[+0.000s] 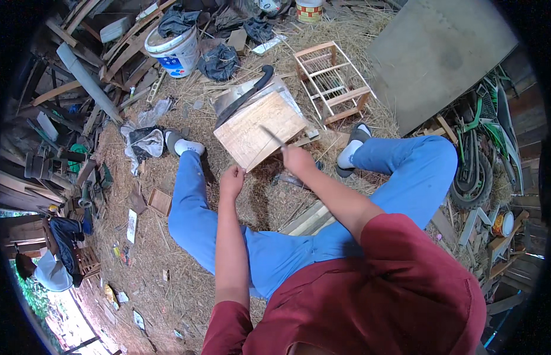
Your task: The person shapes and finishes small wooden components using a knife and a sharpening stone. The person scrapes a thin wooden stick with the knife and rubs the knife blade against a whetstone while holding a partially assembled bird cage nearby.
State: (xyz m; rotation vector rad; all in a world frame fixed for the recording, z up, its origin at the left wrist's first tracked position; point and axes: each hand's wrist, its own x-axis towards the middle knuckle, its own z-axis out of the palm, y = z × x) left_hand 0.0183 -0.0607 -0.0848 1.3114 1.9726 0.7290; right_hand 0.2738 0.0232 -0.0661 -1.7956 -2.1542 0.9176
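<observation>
My right hand [296, 160] grips a knife [272, 135], its blade pointing up-left over a light wooden board [255, 118]. My left hand [232, 181] is closed at the board's lower-left corner, pinching what looks like a thin wooden strip [255, 158] that runs up toward the knife. A larger dark curved tool [246, 94], perhaps a machete, lies along the far side of the board, on a pale sheet [225, 100] underneath. A small slatted wooden frame [337, 94] rests on the straw just right and beyond, beside my right foot.
A white bucket [175, 59] and black bags [219, 62] sit ahead. A large grey panel [435, 53] and green bike [482, 148] are at right. Scrap wood [74, 89] piles at left, where another person [47, 266] is seen. Planks [305, 222] lie between my legs.
</observation>
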